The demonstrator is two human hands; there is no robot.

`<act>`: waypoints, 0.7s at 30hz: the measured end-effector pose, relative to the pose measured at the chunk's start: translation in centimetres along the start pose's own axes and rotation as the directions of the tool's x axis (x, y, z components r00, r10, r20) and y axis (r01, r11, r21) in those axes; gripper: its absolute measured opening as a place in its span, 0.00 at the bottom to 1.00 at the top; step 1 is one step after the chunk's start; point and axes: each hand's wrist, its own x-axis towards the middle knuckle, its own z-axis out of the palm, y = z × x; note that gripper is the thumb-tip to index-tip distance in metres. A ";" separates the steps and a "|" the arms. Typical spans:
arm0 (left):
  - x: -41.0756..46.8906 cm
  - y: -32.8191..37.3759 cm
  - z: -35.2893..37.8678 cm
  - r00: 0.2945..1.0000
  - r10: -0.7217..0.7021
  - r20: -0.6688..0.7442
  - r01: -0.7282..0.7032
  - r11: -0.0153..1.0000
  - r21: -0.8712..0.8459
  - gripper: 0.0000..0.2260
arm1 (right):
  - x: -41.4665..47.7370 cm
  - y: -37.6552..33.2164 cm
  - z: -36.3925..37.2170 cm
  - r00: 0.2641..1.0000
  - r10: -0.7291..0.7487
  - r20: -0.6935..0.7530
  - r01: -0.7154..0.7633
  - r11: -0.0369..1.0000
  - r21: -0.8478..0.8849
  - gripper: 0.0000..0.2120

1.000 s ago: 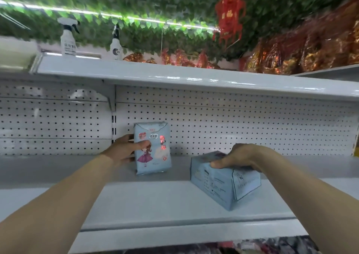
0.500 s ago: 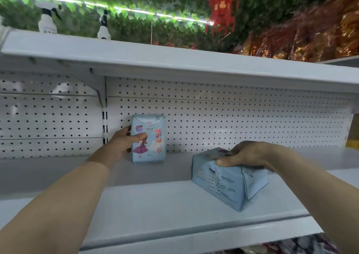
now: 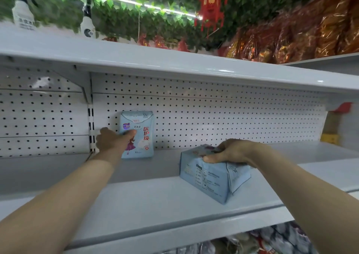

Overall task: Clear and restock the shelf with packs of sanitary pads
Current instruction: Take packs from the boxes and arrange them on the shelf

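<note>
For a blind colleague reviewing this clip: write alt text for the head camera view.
A person's left hand holds a small blue pack of pads upright at the back of a white shelf, by the pegboard wall, while the right hand grips the top of a bigger blue pack lying nearer the front edge.

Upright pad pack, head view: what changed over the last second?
The left hand pushed the upright light-blue plastic pad pack back toward the white pegboard panel, grip unchanged. The right hand still holds the lying light-blue pack bundle near the front of the grey metal shelf.
</note>
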 end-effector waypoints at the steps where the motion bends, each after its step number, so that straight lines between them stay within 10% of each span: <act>1: -1.7 0.5 -0.2 0.999 0.025 -0.042 -0.025 1.000 0.001 0.39 | -0.2 -0.1 0.0 1.000 -0.001 0.000 0.001 1.000 0.018 0.48; 4: -6.9 2.3 0.0 0.988 -0.001 0.153 0.014 0.996 -0.086 0.30 | -1.3 -0.4 0.1 1.000 -0.013 -0.009 0.014 0.996 0.093 0.41; 7: -12.8 4.0 -0.2 0.710 -0.247 0.660 0.455 0.876 -0.162 0.29 | -2.5 -0.9 0.7 0.997 -0.058 -0.045 0.065 0.978 0.200 0.32; 10: -15.0 4.5 -0.6 0.592 -0.251 0.766 0.555 0.816 -0.161 0.35 | -3.5 -1.6 1.8 0.985 -0.148 -0.085 0.165 0.958 0.236 0.26; 21: -14.0 7.5 -6.8 0.801 -0.118 0.587 0.456 0.755 -0.470 0.32 | -3.3 -5.6 2.5 0.922 -0.359 -0.147 0.354 0.622 0.699 0.17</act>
